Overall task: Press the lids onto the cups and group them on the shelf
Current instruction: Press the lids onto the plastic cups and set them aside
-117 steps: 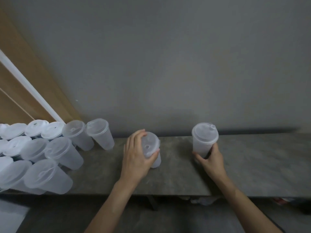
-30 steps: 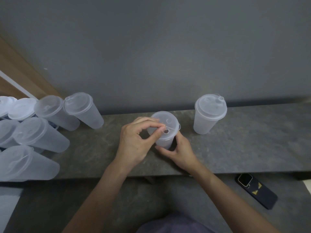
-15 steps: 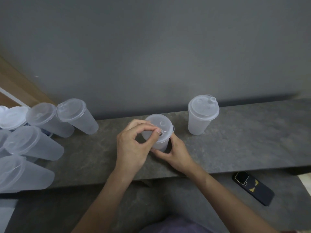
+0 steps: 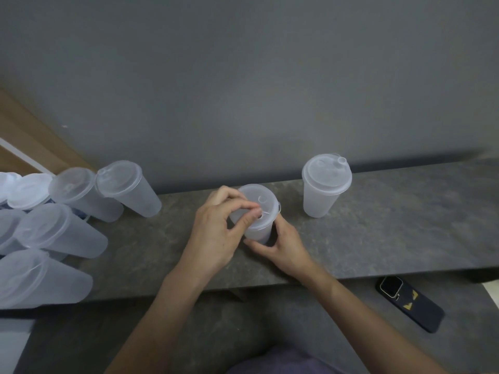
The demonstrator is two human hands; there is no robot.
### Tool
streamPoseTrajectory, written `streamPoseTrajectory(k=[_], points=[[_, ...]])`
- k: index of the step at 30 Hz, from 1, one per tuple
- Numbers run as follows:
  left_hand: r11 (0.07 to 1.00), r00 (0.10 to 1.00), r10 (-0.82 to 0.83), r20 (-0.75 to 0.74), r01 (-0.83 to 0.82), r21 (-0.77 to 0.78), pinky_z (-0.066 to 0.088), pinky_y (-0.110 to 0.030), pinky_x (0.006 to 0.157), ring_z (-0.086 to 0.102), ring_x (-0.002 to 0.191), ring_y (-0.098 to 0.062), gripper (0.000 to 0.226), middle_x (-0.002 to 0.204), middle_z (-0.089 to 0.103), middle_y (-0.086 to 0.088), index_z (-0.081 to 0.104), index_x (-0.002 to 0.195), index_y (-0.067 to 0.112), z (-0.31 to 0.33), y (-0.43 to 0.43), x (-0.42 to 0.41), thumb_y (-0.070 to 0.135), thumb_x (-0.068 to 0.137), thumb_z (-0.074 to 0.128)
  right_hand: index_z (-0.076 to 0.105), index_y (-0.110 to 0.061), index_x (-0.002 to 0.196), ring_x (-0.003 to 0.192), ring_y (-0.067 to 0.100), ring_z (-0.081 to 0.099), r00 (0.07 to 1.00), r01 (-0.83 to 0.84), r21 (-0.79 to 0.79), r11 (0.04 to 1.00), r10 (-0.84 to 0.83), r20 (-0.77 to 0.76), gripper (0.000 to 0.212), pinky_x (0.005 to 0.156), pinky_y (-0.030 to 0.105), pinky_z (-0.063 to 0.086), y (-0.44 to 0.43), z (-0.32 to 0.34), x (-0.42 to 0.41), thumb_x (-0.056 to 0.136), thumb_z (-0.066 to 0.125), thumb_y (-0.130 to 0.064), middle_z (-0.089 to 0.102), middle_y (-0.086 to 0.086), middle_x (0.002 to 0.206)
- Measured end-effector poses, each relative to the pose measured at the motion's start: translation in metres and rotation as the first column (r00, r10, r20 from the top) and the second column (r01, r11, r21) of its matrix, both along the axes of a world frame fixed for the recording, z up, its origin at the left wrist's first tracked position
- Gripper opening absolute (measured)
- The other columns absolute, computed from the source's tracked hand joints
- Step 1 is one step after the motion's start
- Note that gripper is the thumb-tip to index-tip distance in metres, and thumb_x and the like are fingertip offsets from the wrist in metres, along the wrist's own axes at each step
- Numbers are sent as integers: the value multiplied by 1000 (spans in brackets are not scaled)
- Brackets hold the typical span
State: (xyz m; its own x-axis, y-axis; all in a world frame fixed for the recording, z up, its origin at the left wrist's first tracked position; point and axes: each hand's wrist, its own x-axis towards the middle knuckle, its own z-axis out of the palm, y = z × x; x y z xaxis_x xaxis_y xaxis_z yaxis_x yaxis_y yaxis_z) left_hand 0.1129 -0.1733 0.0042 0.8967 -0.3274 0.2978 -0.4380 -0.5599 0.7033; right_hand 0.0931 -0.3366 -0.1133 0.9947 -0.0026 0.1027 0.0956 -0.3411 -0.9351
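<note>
— What are your hands on?
— My left hand [image 4: 216, 233] pinches the translucent round plastic lid [image 4: 260, 202] that sits on the frosted plastic cup [image 4: 256, 232]. My right hand [image 4: 280, 247] wraps the cup's lower wall.
— And where is the cup?
— On the grey stone shelf [image 4: 391, 238], between the lone lidded cup [image 4: 322, 193] on my right and the cluster of lidded cups [image 4: 62, 230] on my left.
</note>
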Motion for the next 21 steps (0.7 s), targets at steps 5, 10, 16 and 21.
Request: streamPoseTrajectory(k=[5, 10, 16, 21], points=[[997, 986, -17, 166, 30, -72, 53, -27, 91, 68, 102, -10, 13, 97, 74, 7, 82, 96, 15, -5, 4, -2, 19, 84, 81, 46, -26, 148, 126, -1, 58, 1000, -14, 2, 1000, 14, -1, 77, 106, 28, 50, 0, -1, 0, 83, 86, -35, 61, -18, 137], [992, 970, -22, 240, 51, -118, 58, -35, 88, 72, 99, -9, 15, 96, 78, 3, 82, 93, 10, -10, 7, -2, 11, 79, 87, 46, -25, 149, 127, -2, 57, 1000, -20, 3, 1000, 20, -3, 79, 107, 26, 49, -1, -2, 0, 82, 86, -36, 60, -18, 139], [982, 902, -179, 392, 186, 21, 55, -37, 95, 70, 108, -17, 15, 109, 76, -4, 80, 103, 6, -20, 14, 2, 9, 88, 80, 49, -24, 145, 126, 0, 59, 1000, -8, 6, 1000, 8, 16, 74, 106, 29, 51, -1, -2, 0, 82, 87, -34, 62, -18, 136], [989, 874, -149, 463, 142, 50, 55, -39, 96, 70, 109, -22, 16, 111, 76, -7, 79, 105, 2, -28, 11, -1, 8, 91, 78, 50, -23, 144, 125, 1, 60, 1000, -1, 9, 1000, 1, 26, 72, 104, 27, 51, 0, -3, 1, 82, 87, -31, 63, -17, 134]])
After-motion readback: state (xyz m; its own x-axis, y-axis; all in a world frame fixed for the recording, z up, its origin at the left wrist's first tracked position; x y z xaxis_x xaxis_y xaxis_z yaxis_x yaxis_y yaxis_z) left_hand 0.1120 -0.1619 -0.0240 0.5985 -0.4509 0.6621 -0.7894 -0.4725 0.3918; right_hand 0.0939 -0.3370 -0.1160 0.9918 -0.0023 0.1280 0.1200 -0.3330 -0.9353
